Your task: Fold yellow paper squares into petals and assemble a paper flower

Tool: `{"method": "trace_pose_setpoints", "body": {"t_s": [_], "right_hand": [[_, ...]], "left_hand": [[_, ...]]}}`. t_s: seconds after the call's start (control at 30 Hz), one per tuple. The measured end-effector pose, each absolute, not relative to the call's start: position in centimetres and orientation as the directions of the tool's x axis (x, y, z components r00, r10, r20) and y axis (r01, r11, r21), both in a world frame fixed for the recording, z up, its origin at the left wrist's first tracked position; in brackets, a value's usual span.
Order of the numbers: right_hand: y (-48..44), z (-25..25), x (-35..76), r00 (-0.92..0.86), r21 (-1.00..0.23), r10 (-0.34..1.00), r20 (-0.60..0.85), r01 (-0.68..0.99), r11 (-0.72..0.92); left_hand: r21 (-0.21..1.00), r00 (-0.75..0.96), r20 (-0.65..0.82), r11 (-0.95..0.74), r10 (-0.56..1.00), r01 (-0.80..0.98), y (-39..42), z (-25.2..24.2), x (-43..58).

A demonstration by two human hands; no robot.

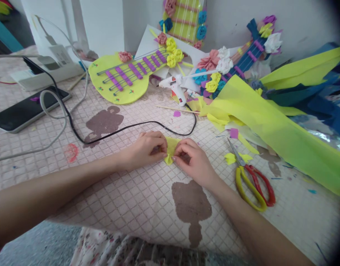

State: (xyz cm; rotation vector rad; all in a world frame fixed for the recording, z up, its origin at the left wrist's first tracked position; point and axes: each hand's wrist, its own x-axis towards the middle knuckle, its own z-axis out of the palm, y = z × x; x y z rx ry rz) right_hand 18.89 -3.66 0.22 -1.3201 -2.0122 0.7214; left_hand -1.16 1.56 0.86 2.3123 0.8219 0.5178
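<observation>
A small piece of yellow crepe paper (172, 145) sits between my two hands, low over the quilted table cover. My left hand (147, 149) pinches its left edge with thumb and curled fingers. On the opposite edge my right hand (193, 159) has the same kind of pinch. The bottom of the paper is gathered into a small fold between the fingertips. Part of the paper is hidden behind the fingers. Right of my right hand lie scissors (249, 177) with one yellow and one red handle, blades partly apart, over yellow paper scraps (230, 158).
A white glue gun (175, 88) lies beyond my hands, its black cord (139, 124) looping across the table. Behind it are a yellow paper guitar (122, 81) and a blue one (247, 61) with paper flowers. Yellow crepe sheet (272, 129) spreads right; a phone (28, 109) and power strip (47, 75) lie left.
</observation>
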Motion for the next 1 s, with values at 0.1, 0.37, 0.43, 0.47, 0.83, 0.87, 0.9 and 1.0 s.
{"method": "trace_pose_setpoints", "body": {"t_s": [0.1, 0.37, 0.43, 0.47, 0.83, 0.87, 0.9, 1.0], "right_hand": [[-3.7, 0.2, 18.7, -0.301, -0.714, 0.929, 0.215, 0.601, 0.360], [-3.8, 0.3, 18.4, -0.296, -0.693, 0.930, 0.220, 0.623, 0.362], [-3.9, 0.3, 18.4, -0.291, -0.686, 0.930, 0.226, 0.631, 0.364], [-3.9, 0.3, 18.4, -0.288, -0.682, 0.929, 0.231, 0.634, 0.366], [-3.9, 0.2, 18.1, -0.279, -0.647, 0.927, 0.251, 0.663, 0.375], [-3.9, 0.2, 18.1, -0.278, -0.645, 0.926, 0.254, 0.665, 0.376], [-4.0, 0.2, 18.1, -0.278, -0.643, 0.926, 0.256, 0.666, 0.378], [-4.0, 0.1, 18.1, -0.280, -0.642, 0.926, 0.255, 0.667, 0.378]], "left_hand": [[0.666, 0.724, 0.143, -0.606, 0.675, 0.434, 1.5, 1.0, -1.0], [0.613, 0.672, 0.159, -0.605, 0.724, 0.507, 1.1, 0.5, -0.6], [0.607, 0.667, 0.162, -0.607, 0.727, 0.514, 1.0, 0.5, -0.5], [0.604, 0.666, 0.164, -0.608, 0.727, 0.515, 0.9, 0.5, -0.5], [0.562, 0.608, 0.218, -0.607, 0.764, 0.562, 0.2, -0.1, -0.2], [0.556, 0.601, 0.229, -0.610, 0.766, 0.565, 0.2, -0.1, -0.1], [0.551, 0.597, 0.236, -0.612, 0.767, 0.568, 0.1, -0.1, -0.1], [0.526, 0.597, 0.233, -0.616, 0.768, 0.586, -0.2, -0.1, 0.0]]}}
